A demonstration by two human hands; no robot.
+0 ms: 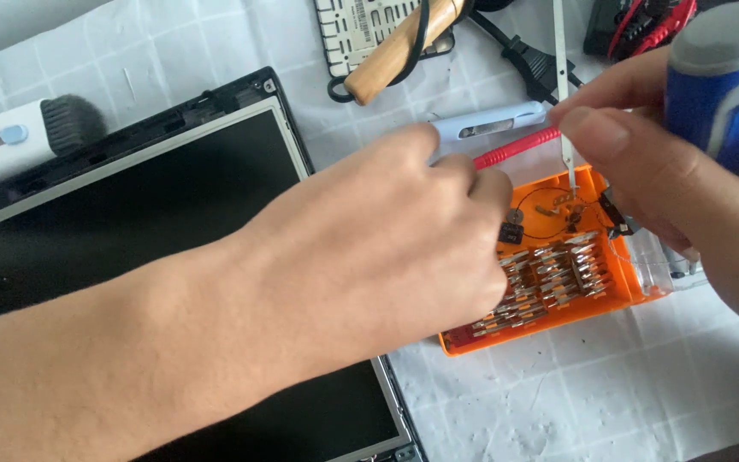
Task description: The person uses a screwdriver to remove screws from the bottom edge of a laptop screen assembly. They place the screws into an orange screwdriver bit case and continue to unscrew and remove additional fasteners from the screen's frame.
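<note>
While the left hand (404, 248) is curling closed over the orange plastic bit tray (622, 282), the right hand's (643, 162) fingers are pinching slim metal tweezers (563, 77) above it

A dark laptop screen panel (130, 222) in its black frame fills the left half of the frame, lying on a white cloth with a grid pattern that covers the surface (558, 402). At the upper left lies a white brush with black bristles (36, 133), and at the top centre a wooden handle (399, 47) rests across a pale keyboard part (357, 26) beside a black power plug (532, 60). A blue can with a grey cap (720, 73) stands at the upper right.
</note>
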